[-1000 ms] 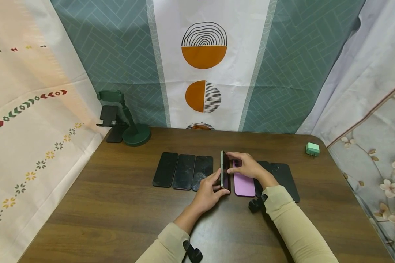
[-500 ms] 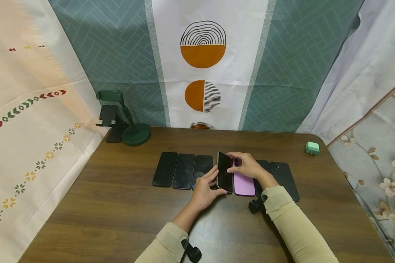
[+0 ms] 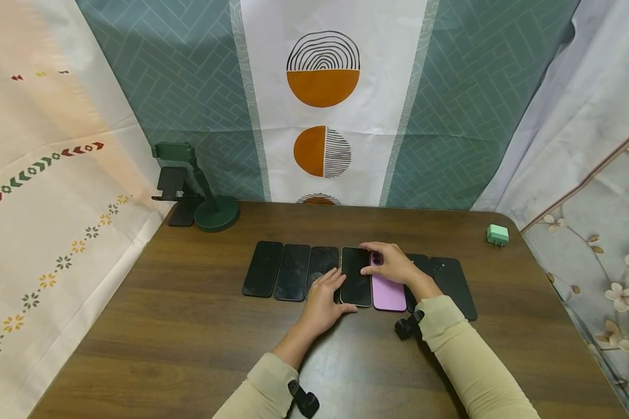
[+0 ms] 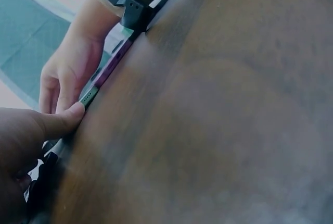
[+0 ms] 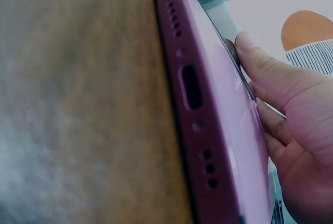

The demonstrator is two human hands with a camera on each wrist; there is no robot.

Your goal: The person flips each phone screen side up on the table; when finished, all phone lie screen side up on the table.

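One flat black phone [image 3: 355, 279] | left hand [image 3: 322, 298]: fingers spread, thumb at its edge | right hand [image 3: 394, 265]: fingers parted, hold unclear

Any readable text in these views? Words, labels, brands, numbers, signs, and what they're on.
None readable in any view.
Pink phone: port and holes on its bottom edge, no lettering visible.
Far-right dark phone: camera side up; any marking too small to read.
Green plug: too small to read.
Back cloth: shapes and lines only.
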